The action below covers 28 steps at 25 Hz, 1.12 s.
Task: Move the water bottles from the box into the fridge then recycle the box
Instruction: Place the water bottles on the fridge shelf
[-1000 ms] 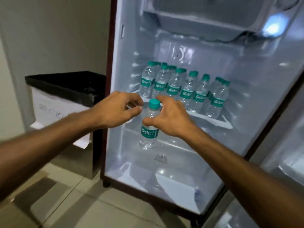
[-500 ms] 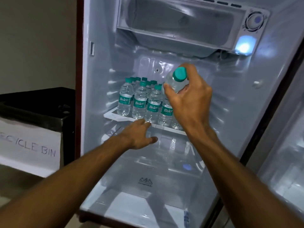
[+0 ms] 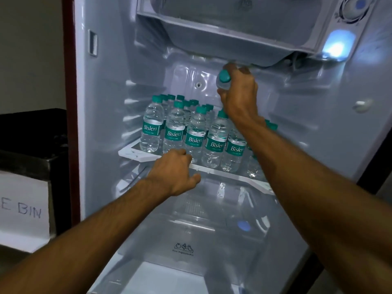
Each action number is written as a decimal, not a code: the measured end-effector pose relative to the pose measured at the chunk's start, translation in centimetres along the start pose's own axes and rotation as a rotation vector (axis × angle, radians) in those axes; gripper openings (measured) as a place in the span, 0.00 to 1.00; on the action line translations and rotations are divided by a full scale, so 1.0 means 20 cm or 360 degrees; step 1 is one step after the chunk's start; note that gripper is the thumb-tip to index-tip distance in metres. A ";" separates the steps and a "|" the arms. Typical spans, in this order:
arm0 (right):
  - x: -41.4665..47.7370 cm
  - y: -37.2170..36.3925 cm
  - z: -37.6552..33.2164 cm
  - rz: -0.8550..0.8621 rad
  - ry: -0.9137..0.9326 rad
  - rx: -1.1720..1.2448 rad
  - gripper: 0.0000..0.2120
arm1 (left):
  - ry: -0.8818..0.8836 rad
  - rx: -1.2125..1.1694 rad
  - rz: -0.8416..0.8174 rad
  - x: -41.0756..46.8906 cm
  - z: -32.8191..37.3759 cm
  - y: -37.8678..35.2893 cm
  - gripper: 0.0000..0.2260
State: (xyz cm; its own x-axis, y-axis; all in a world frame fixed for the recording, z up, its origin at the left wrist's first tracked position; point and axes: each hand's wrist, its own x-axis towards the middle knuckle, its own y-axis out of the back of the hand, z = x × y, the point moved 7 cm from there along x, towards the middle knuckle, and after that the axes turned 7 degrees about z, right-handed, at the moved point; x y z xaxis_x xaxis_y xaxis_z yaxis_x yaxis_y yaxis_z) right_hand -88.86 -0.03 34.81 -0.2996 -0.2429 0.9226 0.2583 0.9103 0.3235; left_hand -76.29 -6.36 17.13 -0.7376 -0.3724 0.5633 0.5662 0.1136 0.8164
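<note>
The fridge [image 3: 106,98] stands open in front of me. Several Bisleri water bottles [image 3: 196,136] with teal caps stand in rows on its white shelf [image 3: 229,172]. My right hand [image 3: 239,96] grips another water bottle [image 3: 223,79] by its upper part and holds it above the rows, just under the freezer tray. My left hand [image 3: 174,172] rests at the shelf's front edge, fingers curled over the edge and thumb below it. The box is out of view.
A black recycle bin [image 3: 27,162] with a paper label [image 3: 23,209] reading "BIN" stands left of the fridge. The freezer compartment [image 3: 233,18] hangs overhead, with a lit lamp [image 3: 337,45] at its right. A clear crisper drawer [image 3: 191,230] sits below the shelf.
My right hand has lifted the bottle from low in front of the fridge up over the rows. My left hand let go of it and came down onto the shelf edge.
</note>
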 end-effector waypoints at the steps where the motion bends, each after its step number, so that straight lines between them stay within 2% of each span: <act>1: 0.05 -0.06 0.03 -0.0060 0.0040 -0.0141 0.21 | 0.0007 0.0017 0.0013 0.01 0.01 0.00 0.25; 5: 0.27 -0.29 0.17 -0.0293 -0.0071 -0.0248 0.22 | -0.0004 0.0028 0.0093 0.00 0.02 0.00 0.23; 9: 0.41 -0.51 0.31 -0.0637 -0.0153 -0.0368 0.38 | 0.0025 -0.0067 0.0194 0.00 0.00 0.02 0.22; 12: 0.44 -0.62 0.35 -0.0825 -0.0295 -0.0231 0.44 | 0.0041 -0.0114 0.0251 0.01 0.00 0.01 0.21; 15: 0.48 -0.67 0.34 -0.0999 -0.0415 -0.0085 0.40 | 0.0038 -0.0152 0.0275 0.01 -0.03 0.00 0.21; 17: 0.47 -0.70 0.35 -0.1142 -0.0462 -0.0128 0.35 | 0.0036 -0.0171 0.0292 0.02 -0.04 -0.02 0.21; 20: 0.42 -0.78 0.42 -0.1337 -0.0533 -0.0212 0.22 | 0.0024 -0.0201 0.0316 0.00 -0.04 -0.01 0.18; 23: 0.39 -0.88 0.50 -0.1444 -0.0560 -0.0308 0.20 | 0.0033 -0.0215 0.0344 0.00 -0.04 -0.01 0.14; 26: 0.36 -0.96 0.53 -0.1550 -0.0509 -0.0417 0.08 | 0.0052 -0.0218 0.0357 -0.01 -0.05 -0.02 0.15; 28: 0.34 -1.00 0.54 -0.1616 -0.0471 -0.0449 0.10 | 0.0057 -0.0220 0.0365 -0.01 -0.05 -0.03 0.16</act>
State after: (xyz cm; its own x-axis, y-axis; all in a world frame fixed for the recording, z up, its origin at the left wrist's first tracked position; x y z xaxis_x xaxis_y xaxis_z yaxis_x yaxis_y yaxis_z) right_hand -106.01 -16.22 32.27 -0.6909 -0.7122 0.1239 -0.0442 0.2127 0.9761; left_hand -76.08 -7.37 16.49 -0.5722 -0.3841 0.7246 0.7637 0.0726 0.6415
